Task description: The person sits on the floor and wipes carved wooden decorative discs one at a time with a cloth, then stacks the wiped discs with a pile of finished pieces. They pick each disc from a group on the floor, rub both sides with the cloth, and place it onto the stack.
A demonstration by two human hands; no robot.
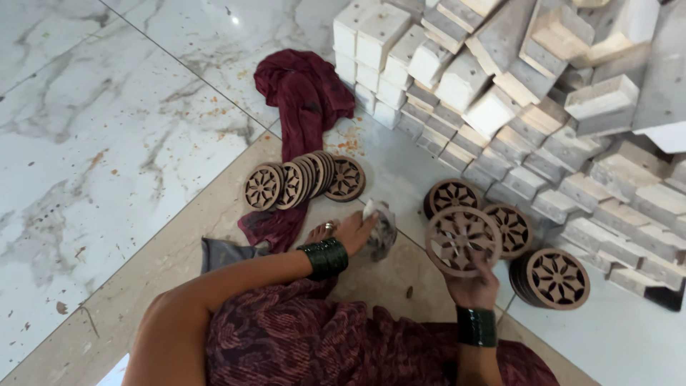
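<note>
My right hand (471, 282) holds up a round brown wooden disc (463, 241) with a cut-out flower pattern, gripping its lower edge. My left hand (352, 232) is closed on a crumpled greyish piece of sandpaper or cloth (381, 232) just left of the disc. Both wrists wear dark bangles. A row of similar carved discs (304, 180) leans on edge on the floor beyond my left hand. More carved discs (554, 277) stand in stacks to the right of the held one.
A dark red cloth (304, 96) lies on the marble floor (93, 129) behind the left row. A large pile of pale wooden blocks (529, 93) fills the upper right. My patterned maroon clothing (321, 343) covers the bottom.
</note>
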